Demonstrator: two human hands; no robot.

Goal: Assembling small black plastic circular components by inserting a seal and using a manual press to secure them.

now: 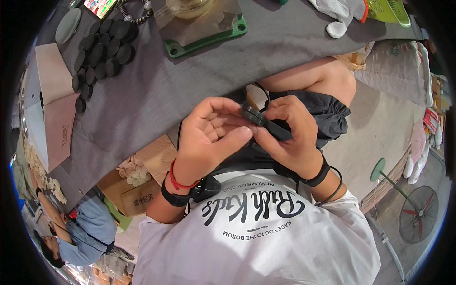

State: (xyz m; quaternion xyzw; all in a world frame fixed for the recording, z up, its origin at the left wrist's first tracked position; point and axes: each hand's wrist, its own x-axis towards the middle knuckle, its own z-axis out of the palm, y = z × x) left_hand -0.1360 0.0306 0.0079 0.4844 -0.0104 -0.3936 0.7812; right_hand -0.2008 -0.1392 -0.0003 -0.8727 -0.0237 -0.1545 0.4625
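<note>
Both hands pinch the flat black piece point(263, 122), long axis running ten-to-four, right hand point(289, 137) gripping most, left hand point(209, 137) curled on its ten o'clock end.

Small workshop: grey worktable point(190, 80), heap of black discs point(102, 50), work gloves point(339, 14), cardboard boxes point(135, 194), floor fan point(418, 213).

The person is holding two black discs point(263, 121) between the left hand point(209, 137) and right hand point(289, 137), over the lap. More discs point(102, 47) are lying piled on the grey table point(156, 85).
</note>
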